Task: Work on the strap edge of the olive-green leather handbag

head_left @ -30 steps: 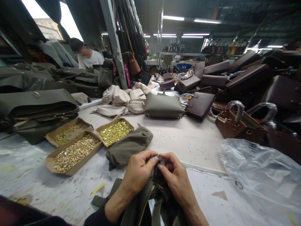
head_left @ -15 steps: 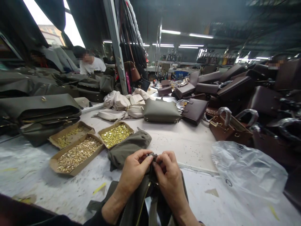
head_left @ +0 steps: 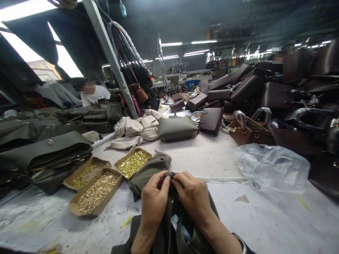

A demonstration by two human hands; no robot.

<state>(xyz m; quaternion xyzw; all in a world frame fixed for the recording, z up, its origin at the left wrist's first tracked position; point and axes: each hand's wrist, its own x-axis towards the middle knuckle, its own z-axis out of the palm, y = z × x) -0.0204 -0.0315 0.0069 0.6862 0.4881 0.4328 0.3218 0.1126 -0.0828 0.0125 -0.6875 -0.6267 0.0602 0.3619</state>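
An olive-green bag with a brass zip lies in front of me at the bottom of the view. My left hand pinches a small dark piece at the bag's upper end between thumb and fingers. From the other side, my right hand grips the same end, fingers bent and pressed together. The fingers hide most of that piece, so I cannot tell its exact shape. A crumpled olive fabric part lies just beyond my left hand.
Cardboard trays of small gold-coloured metal pieces stand at the left. Green bags are piled behind them. Ahead are a green handbag and beige bags. A clear plastic bag and brown handbags lie right. A person sits far left.
The camera view has turned right and tilted, so the trays appear lower. Both hands keep hold of the bag's end; my right-hand fingers have come closer to my left.
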